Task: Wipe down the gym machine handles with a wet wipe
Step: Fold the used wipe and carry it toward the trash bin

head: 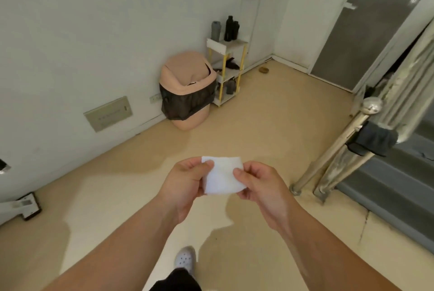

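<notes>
**Holding the wet wipe in both hands above the floor**

Wet wipe [223,179]: white, folded to a rough rectangle, held in the air in front of the person, above the middle of the beige floor [258,114] and touching nothing else. Left hand [187,180]: thumb and curled fingers pinch the wipe's left edge. Right hand [260,187]: thumb and curled fingers pinch the right edge; both forearms are bare.

At the floor's left edge, against the wall, stands a pinkish swing-lid bin [187,88] with a dark liner folded over its rim. Just beside it, toward the far corner, is a small white shelf rack [226,72] with yellow posts; its top shelf carries a grey bottle [215,31] and dark bottles [231,28], all upright; the items on the lower shelves are too small to tell.

At the floor's right edge, slanting metal posts [328,166] rise from the floor; a dark cloth [373,140] is wrapped around the rail above them. One white perforated shoe [185,259] rests on the floor near its near edge.
</notes>
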